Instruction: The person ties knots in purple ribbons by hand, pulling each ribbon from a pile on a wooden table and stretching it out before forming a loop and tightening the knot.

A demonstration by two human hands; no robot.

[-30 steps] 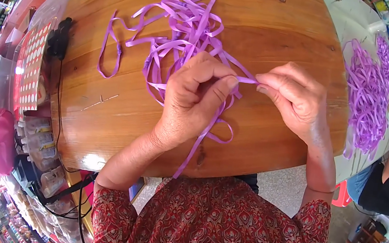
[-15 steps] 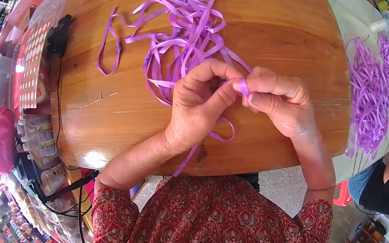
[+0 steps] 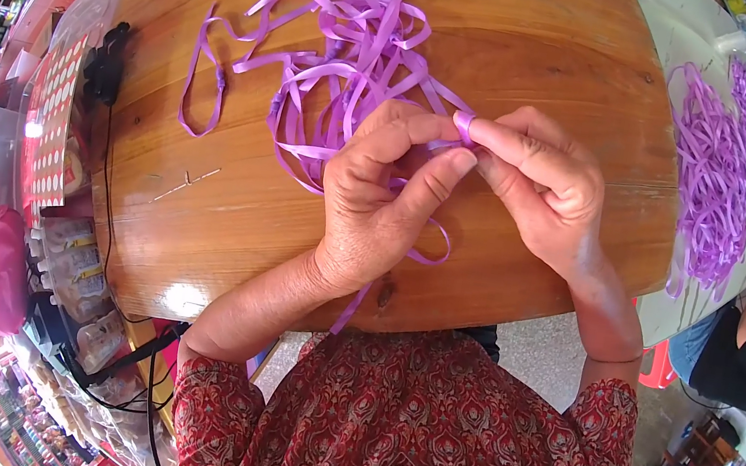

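Observation:
A narrow purple ribbon is looped between my fingertips over the middle of the table. My left hand pinches it, with index finger and thumb close to the loop. My right hand grips the same ribbon from the other side, its index finger against the loop. One ribbon end hangs below my left hand to the table's near edge. Just beyond my hands lies a tangled pile of purple ribbons, some of them knotted. Part of that pile is hidden behind my left hand.
The wooden table spans the middle. On a pale table at the right lies a larger heap of purple ribbons. A black cable runs along the left edge, beside a dotted red-and-white sheet. A person in black sits far right.
My fingertips have shifted slightly up and left with the ribbon. The right index finger has straightened against the loop, and the left thumb has moved below it. The whole view has shifted slightly.

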